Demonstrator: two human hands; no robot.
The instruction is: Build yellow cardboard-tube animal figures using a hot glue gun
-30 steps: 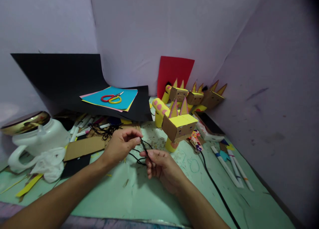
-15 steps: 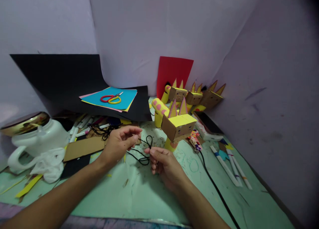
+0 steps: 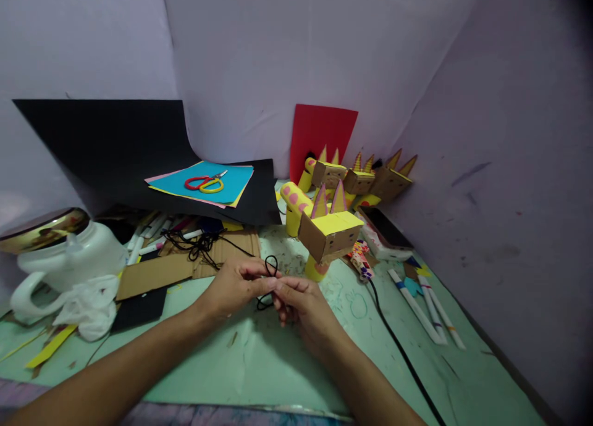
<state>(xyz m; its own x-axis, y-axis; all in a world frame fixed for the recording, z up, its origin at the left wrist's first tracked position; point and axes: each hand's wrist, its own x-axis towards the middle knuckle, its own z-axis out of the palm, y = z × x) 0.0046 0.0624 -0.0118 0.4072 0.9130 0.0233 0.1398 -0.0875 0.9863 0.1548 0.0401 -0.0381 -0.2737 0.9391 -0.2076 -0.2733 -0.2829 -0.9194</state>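
My left hand (image 3: 234, 285) and my right hand (image 3: 303, 307) meet fingertip to fingertip over the green table (image 3: 259, 364). Both pinch a thin black string (image 3: 270, 267), which loops up above the fingers and hangs in a small loop below them. The string trails back left to a tangle of black cord (image 3: 197, 246) on a cardboard sheet (image 3: 185, 262). A cardboard giraffe with a yellow top and pink spots (image 3: 327, 231) stands just beyond my right hand.
Several more cardboard animals (image 3: 361, 179) stand before a red sheet (image 3: 322, 136). Scissors (image 3: 206, 182) lie on blue paper over black paper. A white jug (image 3: 65, 253) stands left. Markers (image 3: 426, 312), a phone (image 3: 384, 228) and a black cable (image 3: 398, 346) lie right.
My hands have drawn together until the fingertips touch. The string's loops have shrunk and gathered between the fingers.
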